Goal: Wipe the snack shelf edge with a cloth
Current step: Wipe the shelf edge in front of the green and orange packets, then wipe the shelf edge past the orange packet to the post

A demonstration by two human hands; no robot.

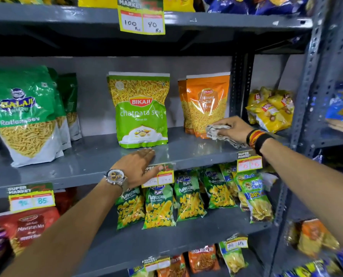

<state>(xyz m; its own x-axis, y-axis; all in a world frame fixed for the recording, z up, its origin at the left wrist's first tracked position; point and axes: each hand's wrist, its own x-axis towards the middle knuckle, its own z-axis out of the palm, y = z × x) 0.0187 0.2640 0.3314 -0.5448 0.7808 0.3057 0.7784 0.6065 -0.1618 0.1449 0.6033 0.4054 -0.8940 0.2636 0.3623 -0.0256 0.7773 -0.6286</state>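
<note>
A grey metal snack shelf (90, 162) runs across the middle of the view. My right hand (233, 129) presses a crumpled white and grey cloth (216, 131) onto the shelf's right part, just in front of the orange Moong Dal packs (206, 100). My left hand (138, 166) lies flat with fingers spread on the shelf's front edge, below the green Chatpata Sev pack (141, 108), and partly covers a price tag (162, 176). A watch sits on the left wrist and bands on the right wrist.
Green Ratlami Sev packs (24, 114) stand at the left of the same shelf. Puffcorn bags (186, 198) hang just under the shelf edge. Price tags (249, 160) hang from the edges. A perforated grey upright (306, 96) borders the right side, with yellow chip bags (270, 108) beyond.
</note>
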